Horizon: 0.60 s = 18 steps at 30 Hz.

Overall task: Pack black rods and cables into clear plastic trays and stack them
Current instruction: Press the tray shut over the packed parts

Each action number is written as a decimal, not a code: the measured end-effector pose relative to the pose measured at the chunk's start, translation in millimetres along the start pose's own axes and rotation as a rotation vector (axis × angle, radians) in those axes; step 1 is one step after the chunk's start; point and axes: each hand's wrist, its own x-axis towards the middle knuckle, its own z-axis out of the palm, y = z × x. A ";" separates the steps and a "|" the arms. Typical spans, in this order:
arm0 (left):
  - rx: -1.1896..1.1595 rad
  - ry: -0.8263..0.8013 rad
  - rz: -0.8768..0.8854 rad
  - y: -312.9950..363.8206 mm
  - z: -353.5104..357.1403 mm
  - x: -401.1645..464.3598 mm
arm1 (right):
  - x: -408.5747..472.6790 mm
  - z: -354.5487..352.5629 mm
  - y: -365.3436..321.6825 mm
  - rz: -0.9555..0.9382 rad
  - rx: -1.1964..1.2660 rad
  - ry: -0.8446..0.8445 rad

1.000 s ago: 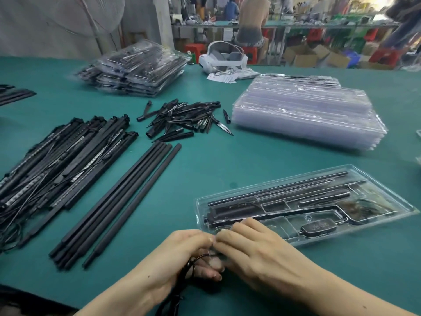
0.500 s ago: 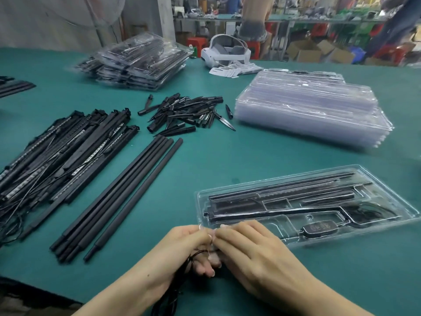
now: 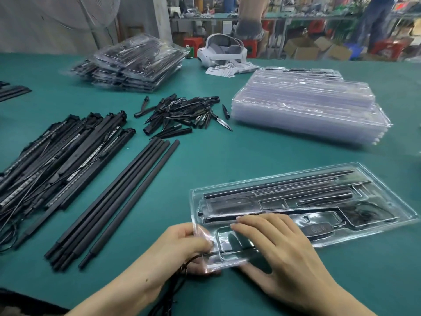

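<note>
The clear plastic tray (image 3: 341, 215), already loaded with black rods, a cable coil and a small black controller, lies on the green table (image 3: 205, 160) in front of the person, and its near left end now reaches over the hands, where a second ago that end lay just beyond the fingertips. The left hand (image 3: 182, 242) grasps the tray's left corner, fingers curled around the edge, while a black cable (image 3: 180, 272) trails from under that hand toward the body. The right hand (image 3: 271, 245) lies flat on the tray with fingers straight, pressing on its near compartment; earlier both hands were bunched together over the cable, clear of the tray. Whether the cable's end is already seated inside the compartment is hard to tell through the glare on the plastic.

Left of the tray lies a row of long black rods (image 3: 114, 201), and beyond them a heap of rods with cables (image 3: 57, 160). Farther back sit a pile of short black spikes (image 3: 182, 112), a stack of empty clear trays (image 3: 307, 106) and a stack of filled trays (image 3: 134, 62), unmoved on the table.
</note>
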 end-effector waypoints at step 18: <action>-0.113 -0.059 -0.111 2.5 -4.3 9.3 | 1.9 -16.1 -7.3 0.063 -0.029 0.076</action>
